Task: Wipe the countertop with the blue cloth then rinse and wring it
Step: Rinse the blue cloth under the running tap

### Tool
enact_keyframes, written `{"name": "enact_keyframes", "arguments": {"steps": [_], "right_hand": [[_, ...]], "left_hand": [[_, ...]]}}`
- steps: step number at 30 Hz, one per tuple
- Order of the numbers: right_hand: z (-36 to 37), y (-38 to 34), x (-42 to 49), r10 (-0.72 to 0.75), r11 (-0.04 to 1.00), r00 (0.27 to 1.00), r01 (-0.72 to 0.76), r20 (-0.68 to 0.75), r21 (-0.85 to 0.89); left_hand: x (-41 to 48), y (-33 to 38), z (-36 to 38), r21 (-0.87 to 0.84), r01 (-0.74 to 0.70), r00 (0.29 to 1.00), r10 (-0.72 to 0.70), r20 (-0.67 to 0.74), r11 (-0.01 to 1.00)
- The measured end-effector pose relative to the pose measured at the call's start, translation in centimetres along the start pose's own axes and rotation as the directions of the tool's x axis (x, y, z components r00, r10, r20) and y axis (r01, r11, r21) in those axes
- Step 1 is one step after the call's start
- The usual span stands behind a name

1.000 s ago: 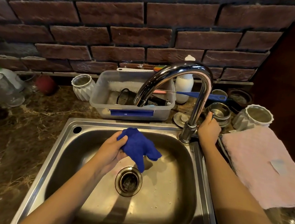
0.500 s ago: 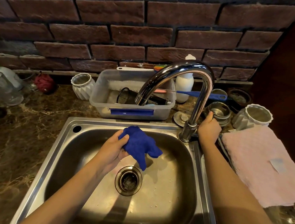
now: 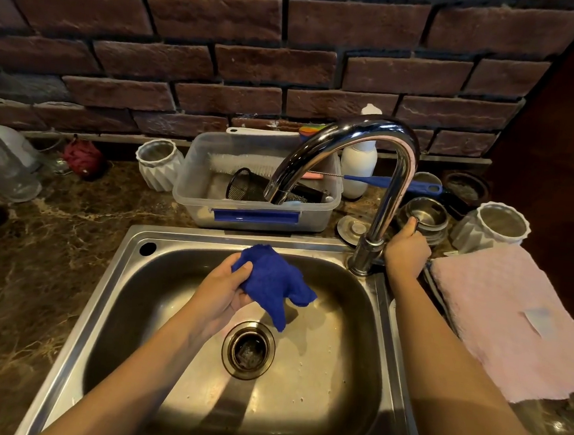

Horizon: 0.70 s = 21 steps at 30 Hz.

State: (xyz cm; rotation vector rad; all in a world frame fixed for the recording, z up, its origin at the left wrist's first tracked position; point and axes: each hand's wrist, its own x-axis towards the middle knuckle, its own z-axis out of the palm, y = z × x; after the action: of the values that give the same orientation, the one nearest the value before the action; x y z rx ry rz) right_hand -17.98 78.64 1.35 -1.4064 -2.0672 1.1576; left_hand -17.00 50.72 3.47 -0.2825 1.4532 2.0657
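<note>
My left hand (image 3: 225,291) grips the crumpled blue cloth (image 3: 272,281) over the steel sink (image 3: 130,273), just below the tap's spout. A corner of the cloth hangs down toward the drain (image 3: 248,350). My right hand (image 3: 406,249) is closed around the tap handle at the base of the curved chrome tap (image 3: 388,198), on the sink's right rear corner. No water is visible coming from the spout. The dark marbled countertop (image 3: 53,240) surrounds the sink.
Behind the sink stands a clear plastic tub (image 3: 313,216) with brushes and a mesh strainer. White ribbed cups (image 3: 159,164) (image 3: 492,228), steel bowls (image 3: 426,214) and a white bottle (image 3: 358,164) line the brick wall. A pink towel (image 3: 511,320) lies right of the sink.
My left hand has lifted the blue cloth slightly, closer under the spout. My right hand stays on the tap handle.
</note>
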Motion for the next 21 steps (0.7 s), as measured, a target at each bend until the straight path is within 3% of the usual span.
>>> {"name": "enact_keyframes", "arguments": {"steps": [21], "right_hand": [[-0.23, -0.06, -0.29, -0.005, 1.0, 1.0, 0.005, 0.011, 0.021]], "left_hand": [[0.59, -0.57, 0.63, -0.038, 0.033, 0.999, -0.032, 0.03, 0.999]]}}
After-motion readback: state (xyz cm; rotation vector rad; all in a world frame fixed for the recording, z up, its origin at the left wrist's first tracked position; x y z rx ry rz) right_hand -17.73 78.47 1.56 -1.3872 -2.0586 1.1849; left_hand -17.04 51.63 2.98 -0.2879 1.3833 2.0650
